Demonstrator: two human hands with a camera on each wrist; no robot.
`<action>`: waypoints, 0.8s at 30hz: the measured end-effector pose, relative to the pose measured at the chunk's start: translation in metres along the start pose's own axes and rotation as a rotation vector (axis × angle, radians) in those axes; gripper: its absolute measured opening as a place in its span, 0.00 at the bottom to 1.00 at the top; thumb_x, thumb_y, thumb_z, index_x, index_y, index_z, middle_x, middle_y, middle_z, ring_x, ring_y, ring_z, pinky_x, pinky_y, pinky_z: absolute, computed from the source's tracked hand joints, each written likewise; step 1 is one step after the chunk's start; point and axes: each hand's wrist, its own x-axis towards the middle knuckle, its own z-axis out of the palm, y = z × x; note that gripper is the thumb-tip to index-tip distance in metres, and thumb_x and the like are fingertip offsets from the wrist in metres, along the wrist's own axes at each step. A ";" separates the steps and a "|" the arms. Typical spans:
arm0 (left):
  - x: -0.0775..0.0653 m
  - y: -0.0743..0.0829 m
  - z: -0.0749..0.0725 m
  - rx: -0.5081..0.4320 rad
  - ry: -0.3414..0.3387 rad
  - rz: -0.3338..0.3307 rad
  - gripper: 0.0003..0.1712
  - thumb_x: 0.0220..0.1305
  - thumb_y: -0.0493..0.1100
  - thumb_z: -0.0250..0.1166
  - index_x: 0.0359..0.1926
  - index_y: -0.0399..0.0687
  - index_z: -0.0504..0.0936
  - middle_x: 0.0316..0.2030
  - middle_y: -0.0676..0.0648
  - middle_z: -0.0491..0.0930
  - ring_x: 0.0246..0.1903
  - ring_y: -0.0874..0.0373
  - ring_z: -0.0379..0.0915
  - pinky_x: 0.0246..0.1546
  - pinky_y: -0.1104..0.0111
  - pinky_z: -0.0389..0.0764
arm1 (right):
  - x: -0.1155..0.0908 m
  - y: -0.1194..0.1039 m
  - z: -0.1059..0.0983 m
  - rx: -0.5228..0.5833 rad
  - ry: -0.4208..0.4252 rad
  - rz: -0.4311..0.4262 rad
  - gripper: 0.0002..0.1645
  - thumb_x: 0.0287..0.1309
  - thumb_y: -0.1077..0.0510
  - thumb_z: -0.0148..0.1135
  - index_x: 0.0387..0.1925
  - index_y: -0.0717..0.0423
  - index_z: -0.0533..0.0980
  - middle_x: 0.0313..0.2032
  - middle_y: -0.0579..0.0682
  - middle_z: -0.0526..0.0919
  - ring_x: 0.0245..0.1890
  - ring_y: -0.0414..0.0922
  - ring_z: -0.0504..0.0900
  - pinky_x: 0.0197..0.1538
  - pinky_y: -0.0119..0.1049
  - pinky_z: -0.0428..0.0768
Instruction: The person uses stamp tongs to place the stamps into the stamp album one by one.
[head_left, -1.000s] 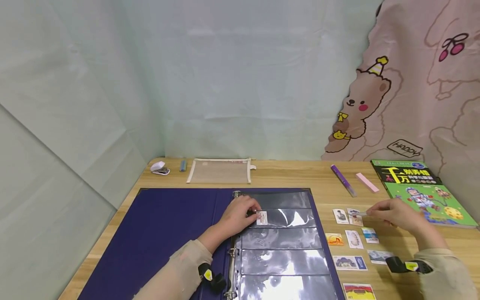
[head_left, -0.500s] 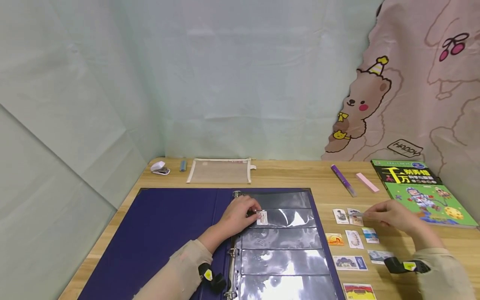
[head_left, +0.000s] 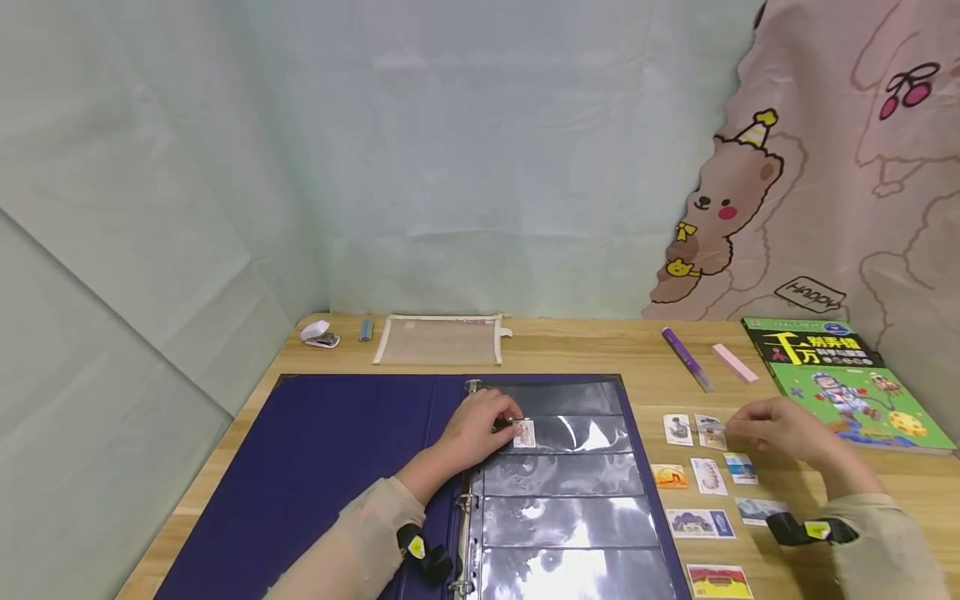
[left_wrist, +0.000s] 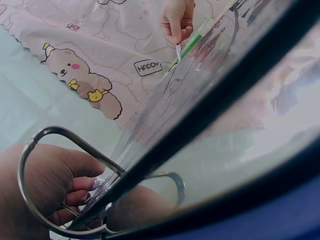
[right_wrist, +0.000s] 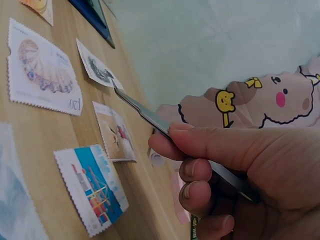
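My left hand (head_left: 476,425) rests on the open stamp album's clear pocket page (head_left: 558,479), thumb and fingertips beside a small pale stamp (head_left: 524,434) in the second strip. In the left wrist view, loosely bent fingers reach past a metal binder ring (left_wrist: 30,150) to the page edge. Over at the right, my right hand (head_left: 780,429) pinches steel tweezers (right_wrist: 150,117) between thumb and index finger. Their tip meets the edge of a white stamp with a dark figure (right_wrist: 97,70). The tweezers pass over a neighbouring stamp (right_wrist: 115,132) printed in tan and red.
Several other stamps lie right of the album, among them an orange one (head_left: 670,477) and a blue one (head_left: 742,469). Behind are a purple pen (head_left: 686,359), a pink block (head_left: 735,364) and a green book (head_left: 862,400). A mesh pouch (head_left: 438,340) and stapler (head_left: 320,335) stand back left.
My right hand has moved slightly left with the tweezers, and the white stamp with the dark figure has shifted a little left. My left hand stays in place.
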 end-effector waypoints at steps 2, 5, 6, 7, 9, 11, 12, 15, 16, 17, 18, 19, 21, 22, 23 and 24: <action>0.000 0.000 -0.001 -0.002 0.002 0.003 0.07 0.53 0.48 0.65 0.34 0.56 0.79 0.29 0.57 0.74 0.33 0.64 0.67 0.40 0.68 0.69 | -0.001 0.000 -0.001 -0.002 0.007 0.003 0.19 0.56 0.45 0.56 0.39 0.56 0.79 0.39 0.50 0.81 0.32 0.36 0.71 0.33 0.31 0.73; 0.001 0.001 -0.001 -0.006 0.011 0.011 0.08 0.52 0.49 0.65 0.34 0.56 0.79 0.29 0.56 0.74 0.32 0.63 0.67 0.40 0.68 0.68 | -0.002 -0.002 -0.003 -0.007 0.032 -0.027 0.18 0.57 0.47 0.55 0.38 0.57 0.79 0.36 0.50 0.80 0.30 0.36 0.70 0.32 0.31 0.72; 0.001 0.001 -0.001 -0.006 0.015 0.014 0.08 0.52 0.49 0.65 0.33 0.56 0.79 0.29 0.56 0.74 0.32 0.63 0.67 0.40 0.67 0.68 | -0.003 -0.002 -0.003 -0.007 0.046 -0.044 0.18 0.57 0.47 0.55 0.37 0.57 0.79 0.35 0.49 0.80 0.28 0.36 0.70 0.31 0.31 0.72; 0.001 0.001 -0.002 -0.007 0.018 0.016 0.08 0.52 0.49 0.65 0.33 0.55 0.79 0.29 0.56 0.74 0.32 0.63 0.67 0.40 0.67 0.68 | -0.003 -0.003 -0.004 -0.007 0.058 -0.059 0.18 0.58 0.48 0.54 0.37 0.58 0.79 0.33 0.48 0.79 0.27 0.35 0.69 0.30 0.30 0.71; 0.002 0.001 -0.002 -0.008 0.022 0.017 0.08 0.52 0.49 0.65 0.33 0.55 0.79 0.29 0.55 0.75 0.32 0.63 0.68 0.40 0.67 0.68 | -0.004 -0.005 -0.006 -0.011 0.081 -0.099 0.18 0.58 0.48 0.54 0.35 0.59 0.79 0.29 0.47 0.77 0.25 0.35 0.68 0.28 0.30 0.69; 0.002 0.001 -0.003 -0.009 0.020 0.014 0.08 0.52 0.49 0.65 0.33 0.55 0.79 0.29 0.55 0.75 0.33 0.63 0.68 0.40 0.67 0.68 | -0.005 -0.006 -0.008 -0.016 0.099 -0.119 0.18 0.59 0.48 0.53 0.35 0.59 0.78 0.24 0.46 0.74 0.22 0.36 0.67 0.26 0.31 0.67; 0.002 0.001 -0.003 -0.011 0.018 0.011 0.08 0.52 0.49 0.65 0.33 0.55 0.79 0.29 0.55 0.75 0.33 0.63 0.68 0.40 0.67 0.68 | -0.005 -0.007 -0.009 -0.016 0.108 -0.124 0.18 0.59 0.48 0.53 0.35 0.59 0.78 0.22 0.45 0.73 0.22 0.36 0.66 0.26 0.31 0.66; 0.002 0.001 -0.003 -0.009 0.015 0.005 0.08 0.52 0.49 0.65 0.33 0.55 0.79 0.29 0.56 0.75 0.33 0.63 0.67 0.40 0.67 0.68 | -0.006 -0.011 -0.011 -0.019 0.121 -0.133 0.20 0.59 0.47 0.52 0.35 0.59 0.78 0.19 0.45 0.69 0.21 0.38 0.65 0.25 0.32 0.63; 0.002 0.001 -0.002 -0.006 0.015 0.004 0.08 0.52 0.49 0.65 0.33 0.55 0.79 0.29 0.56 0.75 0.32 0.63 0.67 0.40 0.68 0.68 | -0.007 -0.012 -0.012 -0.017 0.120 -0.132 0.20 0.60 0.46 0.51 0.35 0.59 0.78 0.19 0.44 0.68 0.21 0.38 0.65 0.26 0.32 0.62; 0.002 0.000 -0.002 -0.005 0.017 0.004 0.08 0.52 0.49 0.65 0.33 0.55 0.79 0.29 0.56 0.75 0.32 0.63 0.67 0.40 0.68 0.68 | -0.007 -0.014 -0.013 -0.017 0.122 -0.132 0.20 0.59 0.46 0.51 0.35 0.59 0.78 0.19 0.44 0.67 0.21 0.38 0.65 0.26 0.32 0.62; 0.002 0.000 -0.002 -0.003 0.018 0.004 0.08 0.52 0.49 0.65 0.33 0.56 0.79 0.29 0.56 0.75 0.32 0.63 0.67 0.40 0.68 0.68 | -0.007 -0.015 -0.013 -0.017 0.125 -0.133 0.20 0.59 0.45 0.52 0.34 0.58 0.78 0.18 0.44 0.67 0.22 0.38 0.66 0.27 0.32 0.63; 0.001 0.000 -0.001 -0.001 0.019 0.005 0.08 0.52 0.49 0.65 0.33 0.56 0.79 0.29 0.56 0.75 0.32 0.63 0.67 0.40 0.68 0.68 | -0.007 -0.017 -0.013 -0.019 0.128 -0.139 0.20 0.59 0.45 0.52 0.34 0.59 0.78 0.18 0.44 0.67 0.22 0.38 0.66 0.27 0.32 0.63; 0.001 0.000 -0.001 -0.004 0.017 0.003 0.08 0.52 0.49 0.65 0.33 0.56 0.79 0.29 0.56 0.75 0.32 0.64 0.67 0.40 0.68 0.69 | -0.007 -0.019 -0.014 -0.019 0.131 -0.151 0.20 0.60 0.46 0.51 0.35 0.60 0.78 0.18 0.44 0.67 0.22 0.38 0.66 0.28 0.32 0.62; 0.000 0.000 -0.001 -0.006 0.016 0.003 0.08 0.52 0.49 0.65 0.33 0.55 0.79 0.29 0.56 0.75 0.32 0.63 0.67 0.40 0.68 0.68 | -0.007 -0.021 -0.014 -0.018 0.135 -0.150 0.20 0.60 0.46 0.51 0.34 0.60 0.77 0.18 0.44 0.67 0.23 0.38 0.66 0.28 0.32 0.62; 0.000 0.000 -0.001 -0.007 0.015 0.004 0.08 0.52 0.49 0.65 0.33 0.55 0.79 0.29 0.56 0.75 0.32 0.63 0.67 0.40 0.68 0.69 | -0.007 -0.022 -0.014 -0.017 0.141 -0.153 0.20 0.60 0.47 0.52 0.34 0.60 0.77 0.18 0.44 0.68 0.23 0.38 0.66 0.28 0.32 0.62; 0.000 0.000 0.000 -0.009 0.014 0.004 0.08 0.52 0.49 0.65 0.33 0.56 0.79 0.29 0.56 0.75 0.32 0.63 0.67 0.39 0.67 0.69 | -0.007 -0.024 -0.014 -0.016 0.144 -0.157 0.20 0.60 0.47 0.52 0.34 0.60 0.77 0.18 0.45 0.68 0.23 0.38 0.66 0.28 0.32 0.62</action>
